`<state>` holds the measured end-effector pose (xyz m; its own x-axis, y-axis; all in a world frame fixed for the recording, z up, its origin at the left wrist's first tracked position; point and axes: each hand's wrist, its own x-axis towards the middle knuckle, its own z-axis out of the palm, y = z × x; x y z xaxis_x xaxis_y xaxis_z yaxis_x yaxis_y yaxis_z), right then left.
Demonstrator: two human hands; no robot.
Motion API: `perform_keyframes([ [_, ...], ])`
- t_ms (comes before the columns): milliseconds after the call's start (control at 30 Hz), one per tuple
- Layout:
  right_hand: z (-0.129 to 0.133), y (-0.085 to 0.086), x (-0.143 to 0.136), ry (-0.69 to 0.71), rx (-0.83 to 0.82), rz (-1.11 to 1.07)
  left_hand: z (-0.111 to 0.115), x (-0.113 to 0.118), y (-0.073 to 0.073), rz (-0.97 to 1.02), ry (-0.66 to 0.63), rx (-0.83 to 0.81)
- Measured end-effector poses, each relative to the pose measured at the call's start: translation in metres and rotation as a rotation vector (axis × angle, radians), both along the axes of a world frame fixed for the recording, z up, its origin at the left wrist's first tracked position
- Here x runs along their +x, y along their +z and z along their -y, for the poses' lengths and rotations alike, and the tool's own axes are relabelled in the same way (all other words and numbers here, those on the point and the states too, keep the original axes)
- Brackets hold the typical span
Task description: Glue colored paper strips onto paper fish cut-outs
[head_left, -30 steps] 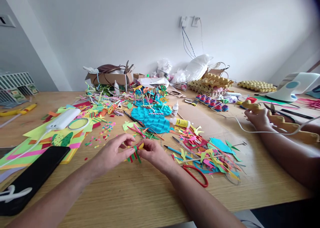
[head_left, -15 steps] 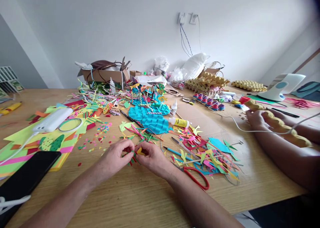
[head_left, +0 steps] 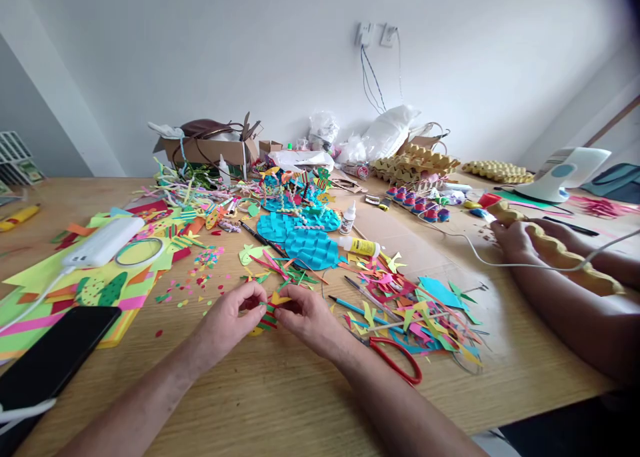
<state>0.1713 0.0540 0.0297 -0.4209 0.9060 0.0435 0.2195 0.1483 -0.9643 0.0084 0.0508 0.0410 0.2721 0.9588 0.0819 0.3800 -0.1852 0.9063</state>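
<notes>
Between my hands, just above the table, is a small striped paper cutout [head_left: 269,317] in green and red with yellow parts. My left hand [head_left: 239,312] pinches its left side between thumb and fingers. On its right side my right hand [head_left: 306,317] is closed on it too, and a yellow paper tip shows by those fingers. The fingers hide part of the cutout, so its full shape is unclear. Beyond my hands lie blue woven paper ovals [head_left: 311,247]. Red-handled scissors [head_left: 400,360] rest beside my right forearm.
Coloured paper scraps [head_left: 425,310] and pens spread to the right, near glue bottles [head_left: 361,245]. Left are paper sheets [head_left: 30,280], a white power bank [head_left: 105,242] and a black phone [head_left: 65,350]. Another person's hands [head_left: 515,240] hold an egg-carton strip [head_left: 575,260] at right.
The striped cutout shows more between my fingers now, with its red and green stripes turned towards me. Both hands keep their hold in nearly the same place.
</notes>
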Motion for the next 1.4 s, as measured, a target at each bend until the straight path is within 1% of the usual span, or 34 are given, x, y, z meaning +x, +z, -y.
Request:
perform_keyframes([
  [133, 0.001, 0.005, 0.001, -0.015, -0.025, 0.024, 0.006, -0.002, 0.007, 0.111, -0.030, -0.123],
  [267, 0.002, 0.009, 0.000, -0.024, -0.081, 0.011, 0.009, -0.006, 0.013, 0.195, -0.082, -0.129],
  [367, 0.002, 0.009, 0.000, -0.011, -0.089, -0.003, 0.008, -0.007, 0.010, 0.171, -0.104, -0.127],
  [567, 0.002, 0.004, 0.000, 0.009, -0.050, 0.024, -0.001, -0.007, -0.009, 0.060, -0.099, -0.070],
  [633, 0.002, 0.002, 0.000, 0.021, -0.041, 0.020, -0.002, -0.006, -0.011, 0.030, -0.099, -0.049],
  [733, 0.002, 0.003, 0.000, 0.035, -0.036, 0.012, -0.001, -0.005, -0.008, 0.034, -0.077, -0.049],
  [867, 0.002, 0.008, 0.001, 0.046, -0.098, -0.022, 0.003, -0.005, 0.000, 0.117, -0.019, -0.106],
  [967, 0.001, 0.011, 0.003, 0.041, -0.119, -0.012, 0.005, -0.005, 0.002, 0.167, 0.004, -0.115],
  [1067, 0.000, 0.010, 0.004, 0.048, -0.131, -0.033, 0.006, -0.004, 0.001, 0.174, 0.001, -0.116],
  [1267, -0.001, 0.002, 0.002, 0.061, -0.125, -0.062, 0.007, -0.001, 0.001, 0.166, -0.006, -0.120],
  [1400, 0.000, 0.001, 0.000, 0.064, -0.146, -0.106, 0.007, -0.002, 0.000, 0.177, -0.051, -0.143],
])
